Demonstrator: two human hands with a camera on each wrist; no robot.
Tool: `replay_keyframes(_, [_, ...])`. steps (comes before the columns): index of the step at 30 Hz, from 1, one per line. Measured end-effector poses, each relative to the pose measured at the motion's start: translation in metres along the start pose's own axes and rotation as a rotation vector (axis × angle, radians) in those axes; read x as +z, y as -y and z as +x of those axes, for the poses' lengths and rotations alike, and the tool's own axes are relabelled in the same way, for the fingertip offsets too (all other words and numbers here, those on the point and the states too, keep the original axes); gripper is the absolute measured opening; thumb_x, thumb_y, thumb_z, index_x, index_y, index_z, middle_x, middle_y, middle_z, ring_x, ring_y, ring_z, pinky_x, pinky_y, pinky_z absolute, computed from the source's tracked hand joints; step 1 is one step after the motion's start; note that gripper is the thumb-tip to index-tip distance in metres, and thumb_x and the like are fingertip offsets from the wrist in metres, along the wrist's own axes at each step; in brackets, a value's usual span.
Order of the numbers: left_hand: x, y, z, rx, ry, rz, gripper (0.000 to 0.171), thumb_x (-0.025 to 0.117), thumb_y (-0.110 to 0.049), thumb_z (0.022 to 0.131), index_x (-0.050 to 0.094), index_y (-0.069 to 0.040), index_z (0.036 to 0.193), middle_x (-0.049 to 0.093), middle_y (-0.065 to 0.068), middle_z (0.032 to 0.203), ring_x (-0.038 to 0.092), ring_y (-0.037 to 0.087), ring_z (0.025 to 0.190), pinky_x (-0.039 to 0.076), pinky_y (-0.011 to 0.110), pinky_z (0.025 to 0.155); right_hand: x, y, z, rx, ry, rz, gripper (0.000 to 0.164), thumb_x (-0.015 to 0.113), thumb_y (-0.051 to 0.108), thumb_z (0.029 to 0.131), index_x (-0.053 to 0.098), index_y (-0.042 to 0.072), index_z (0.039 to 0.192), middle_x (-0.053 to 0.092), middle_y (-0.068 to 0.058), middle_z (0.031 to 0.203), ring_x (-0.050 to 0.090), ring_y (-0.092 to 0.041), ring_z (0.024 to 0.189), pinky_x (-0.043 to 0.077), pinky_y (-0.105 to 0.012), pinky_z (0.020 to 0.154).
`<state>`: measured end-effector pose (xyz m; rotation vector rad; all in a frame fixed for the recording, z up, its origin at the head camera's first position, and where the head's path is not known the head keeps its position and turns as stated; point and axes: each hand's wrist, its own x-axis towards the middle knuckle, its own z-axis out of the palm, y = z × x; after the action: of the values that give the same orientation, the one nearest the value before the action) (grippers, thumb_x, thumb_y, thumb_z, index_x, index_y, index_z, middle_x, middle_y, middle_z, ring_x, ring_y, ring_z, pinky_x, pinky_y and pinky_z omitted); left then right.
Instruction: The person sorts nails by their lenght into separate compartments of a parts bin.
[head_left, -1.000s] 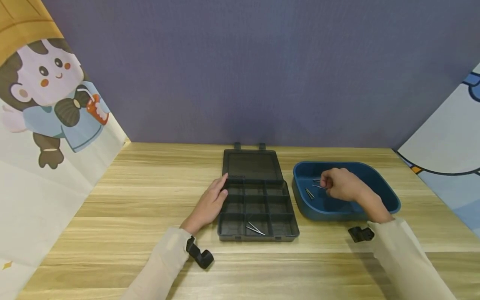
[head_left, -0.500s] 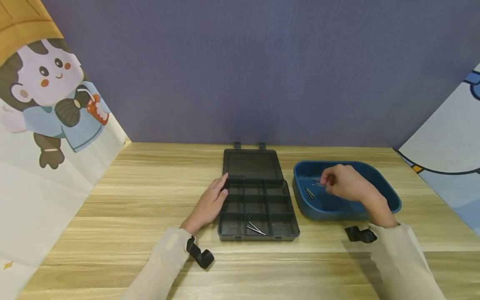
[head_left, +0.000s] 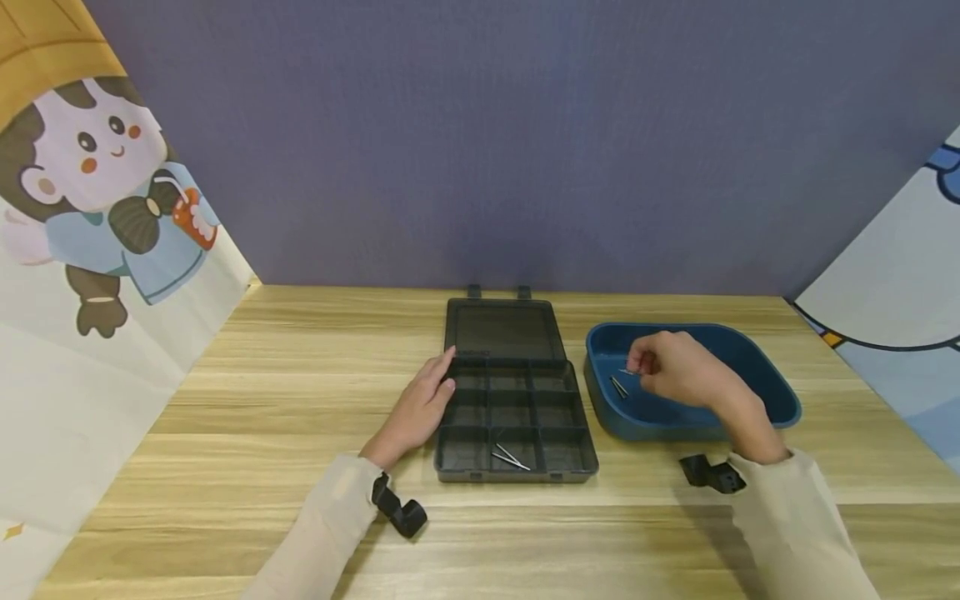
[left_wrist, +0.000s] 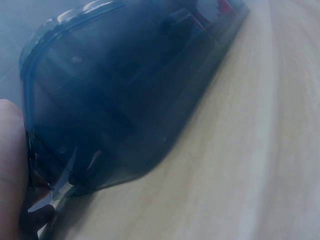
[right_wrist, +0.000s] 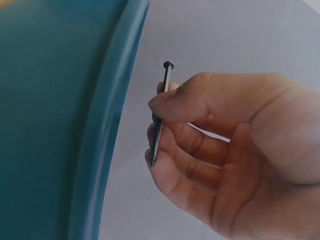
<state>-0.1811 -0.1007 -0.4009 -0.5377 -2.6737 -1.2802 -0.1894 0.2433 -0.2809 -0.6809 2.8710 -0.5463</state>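
Note:
My right hand (head_left: 684, 370) pinches a nail (right_wrist: 162, 117) between thumb and fingers; in the right wrist view its flat head points up. That hand is over the blue bin (head_left: 660, 432), where a few more nails (head_left: 618, 387) lie near the left wall. My left hand (head_left: 416, 410) rests along the left side of a dark see-through divided box (head_left: 517, 477), fingers fairly straight. Two nails (head_left: 512, 457) lie in its front middle compartment. The left wrist view shows the box wall (left_wrist: 110, 100) close up, blurred, with part of the hand at the left edge.
The box's lid (head_left: 506, 327) lies folded back behind it, with two latches toward the back panel (head_left: 510, 150). Box and bin stand side by side on a wood-grain table (head_left: 300, 358), a narrow gap between them. Printed panels flank both sides.
My right hand has shifted slightly left over the bin, a nail now at its fingertips. The left hand and the box have stayed put.

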Motion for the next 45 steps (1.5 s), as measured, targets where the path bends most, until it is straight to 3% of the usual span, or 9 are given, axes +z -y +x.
replay_keyframes(20, [0.0, 0.0, 0.002, 0.003, 0.001, -0.008, 0.05, 0.04, -0.014, 0.102, 0.029, -0.002, 0.149, 0.032, 0.018, 0.152, 0.032, 0.035, 0.14, 0.027, 0.052, 0.113, 0.017, 0.032, 0.003, -0.127, 0.022, -0.028, 0.013, 0.059, -0.006, 0.082, 0.063, 0.005, 0.087, 0.056, 0.002, 0.072, 0.045, -0.009, 0.061, 0.041, -0.025, 0.058])
replay_keyframes(28, [0.001, 0.0, 0.001, 0.043, -0.022, 0.007, 0.05, 0.039, -0.013, 0.1, 0.03, 0.001, 0.148, 0.035, 0.023, 0.149, 0.035, 0.04, 0.136, 0.03, 0.055, 0.11, 0.026, 0.042, 0.006, -0.178, 0.018, -0.029, 0.016, 0.061, -0.008, 0.079, 0.061, 0.008, 0.083, 0.053, 0.003, 0.069, 0.043, -0.008, 0.061, 0.039, -0.024, 0.057])
replay_keyframes(37, [-0.001, -0.001, 0.001, -0.026, 0.013, -0.009, 0.051, 0.04, -0.016, 0.102, 0.028, -0.005, 0.15, 0.032, 0.017, 0.153, 0.031, 0.034, 0.141, 0.026, 0.051, 0.114, 0.033, 0.055, 0.01, -0.19, 0.038, -0.018, 0.017, 0.059, -0.008, 0.081, 0.061, 0.009, 0.082, 0.052, 0.004, 0.067, 0.041, -0.007, 0.058, 0.037, -0.023, 0.055])
replay_keyframes(45, [-0.001, -0.002, 0.0, -0.029, 0.008, -0.012, 0.05, 0.04, -0.016, 0.102, 0.029, -0.005, 0.149, 0.033, 0.017, 0.152, 0.032, 0.033, 0.14, 0.027, 0.05, 0.114, 0.039, 0.066, 0.014, -0.196, 0.067, -0.007, 0.015, 0.059, -0.006, 0.082, 0.062, 0.009, 0.085, 0.053, 0.005, 0.068, 0.041, -0.007, 0.056, 0.037, -0.022, 0.055])
